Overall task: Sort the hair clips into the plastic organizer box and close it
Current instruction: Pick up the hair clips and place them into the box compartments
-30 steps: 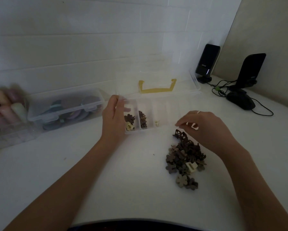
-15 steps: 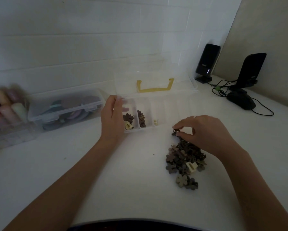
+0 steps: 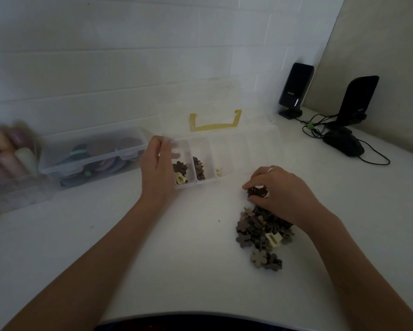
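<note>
Two hands at work over a white table (image 3: 177, 271), items listed from left to right.

Far left: a blurred row of coloured rolls (image 3: 7, 154), kind not discernible. Beside it, a closed clear storage box (image 3: 91, 151) with round items inside.

Left hand (image 3: 159, 168): resting at the left end of the plastic organizer box (image 3: 224, 158), fingers loosely curled around the box's end wall with fingertips over the first compartment; it grips the box edge and carries no clip.

Organizer box: clear, lid (image 3: 200, 108) swung up and back against the tiled wall, yellow handle (image 3: 215, 123) visible on it. First compartment holds dark flower clips and one cream clip (image 3: 180, 179); second holds dark brown clips (image 3: 199, 168); third holds one small pale clip (image 3: 219, 172); compartments further right appear washed out, contents not discernible.

Right hand (image 3: 282, 192): in front of the box and apart from it, fingers pinched shut on a dark brown hair clip (image 3: 256, 191), just above the far edge of the clip pile.

Pile of hair clips (image 3: 260, 230): lying on the table under and just nearer than the right hand, mostly brown and taupe flower shapes, with one cream rectangular clip (image 3: 273, 240) among them.

Far right: two black stands (image 3: 296, 89) against the wall, a black mouse (image 3: 344, 144) and trailing cable.
</note>
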